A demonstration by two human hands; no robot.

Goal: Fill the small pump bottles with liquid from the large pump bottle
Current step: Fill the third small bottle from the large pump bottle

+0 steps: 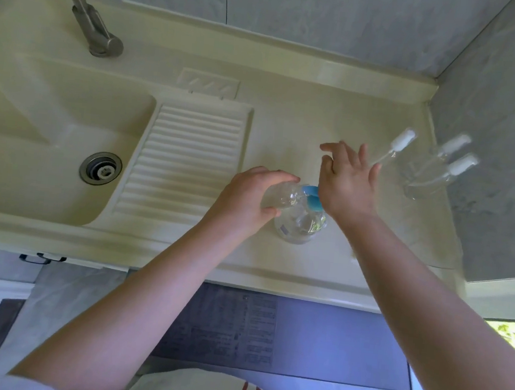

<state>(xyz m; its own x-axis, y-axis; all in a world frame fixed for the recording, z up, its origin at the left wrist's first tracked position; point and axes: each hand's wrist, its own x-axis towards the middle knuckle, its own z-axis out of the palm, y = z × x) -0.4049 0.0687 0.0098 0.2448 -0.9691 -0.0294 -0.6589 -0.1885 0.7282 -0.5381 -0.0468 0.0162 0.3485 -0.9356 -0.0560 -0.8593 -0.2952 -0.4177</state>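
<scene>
Small clear plastic bottle (283, 194) held tilted in left hand (246, 200), right hand (350, 185) pressed on blue pump (312, 197) of large clear bottle (300, 227), cream tabletop (287, 128)

You had the large pump bottle (300, 224), clear with a blue pump, upright on the counter. One small clear bottle (283, 195) lay tilted at its nozzle; two capped ones (434, 171) stood near the right wall.
</scene>
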